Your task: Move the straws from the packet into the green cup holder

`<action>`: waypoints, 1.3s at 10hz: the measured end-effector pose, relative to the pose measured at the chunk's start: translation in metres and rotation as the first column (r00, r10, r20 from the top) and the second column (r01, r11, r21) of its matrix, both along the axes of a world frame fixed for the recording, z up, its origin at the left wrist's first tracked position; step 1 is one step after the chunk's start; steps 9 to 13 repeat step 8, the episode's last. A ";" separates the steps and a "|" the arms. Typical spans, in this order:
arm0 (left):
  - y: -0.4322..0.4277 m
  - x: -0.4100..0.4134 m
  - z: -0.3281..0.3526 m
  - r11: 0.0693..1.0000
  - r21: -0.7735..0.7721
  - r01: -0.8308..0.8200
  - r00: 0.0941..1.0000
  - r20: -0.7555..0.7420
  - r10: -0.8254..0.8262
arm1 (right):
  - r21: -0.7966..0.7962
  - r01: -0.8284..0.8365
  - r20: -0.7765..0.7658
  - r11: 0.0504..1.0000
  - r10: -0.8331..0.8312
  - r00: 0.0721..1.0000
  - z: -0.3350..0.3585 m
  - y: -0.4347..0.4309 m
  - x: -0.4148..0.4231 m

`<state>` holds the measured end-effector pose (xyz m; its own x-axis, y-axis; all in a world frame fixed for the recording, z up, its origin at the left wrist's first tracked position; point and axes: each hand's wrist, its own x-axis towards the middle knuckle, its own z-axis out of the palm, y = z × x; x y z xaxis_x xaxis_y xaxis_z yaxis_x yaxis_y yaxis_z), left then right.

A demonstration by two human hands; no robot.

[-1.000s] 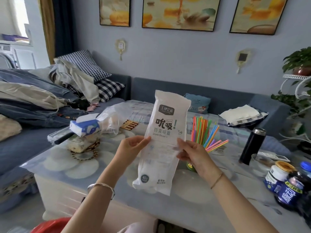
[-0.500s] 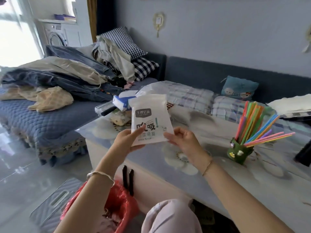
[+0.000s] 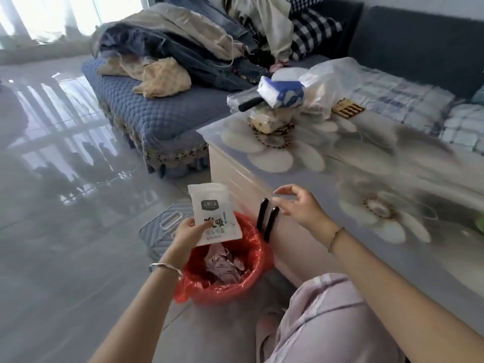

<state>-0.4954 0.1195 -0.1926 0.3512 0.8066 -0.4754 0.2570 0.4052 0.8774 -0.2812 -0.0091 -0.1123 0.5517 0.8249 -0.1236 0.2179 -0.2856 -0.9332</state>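
My left hand point(image 3: 189, 233) holds the white straw packet point(image 3: 213, 213) by its lower edge, upright, directly above a bin lined with a red bag point(image 3: 222, 268). The packet looks flat, with black and green print on it. My right hand point(image 3: 298, 205) hovers open to the right of the packet, fingers spread, near the table's front corner and holding nothing. A sliver of green at the far right edge may be the green cup holder point(image 3: 481, 223); the straws are out of view.
The glass-topped table point(image 3: 392, 163) with a flower print carries a tissue pack point(image 3: 281, 94), a plastic bag point(image 3: 327, 85) and a snack tub. Two black clips point(image 3: 267, 221) hang at the table's front. A sofa piled with clothes point(image 3: 167, 45) stands behind; glossy floor lies to the left.
My view has swung down and left, away from the cup holder. My right hand has let go of the packet, and my left hand has carried it down over the red-lined bin.
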 end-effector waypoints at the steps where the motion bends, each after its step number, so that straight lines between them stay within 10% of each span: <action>1: -0.019 -0.002 -0.032 0.995 -0.099 0.022 0.996 -0.084 -0.031 | -0.047 -0.033 -0.033 0.998 0.031 0.999 -0.012 0.002 -0.008; 5: -0.029 0.015 -0.101 0.944 -0.290 -0.160 0.980 -0.159 0.118 | -0.091 -0.086 -0.076 0.992 0.079 0.994 -0.026 -0.007 -0.019; 8: -0.034 0.045 -0.062 0.983 0.044 -0.177 0.924 -0.336 0.181 | 0.003 -0.032 -0.117 0.999 0.032 0.993 0.007 -0.038 -0.008; 13: -0.034 0.045 -0.062 0.983 0.044 -0.177 0.924 -0.336 0.181 | 0.003 -0.032 -0.117 0.999 0.032 0.993 0.007 -0.038 -0.008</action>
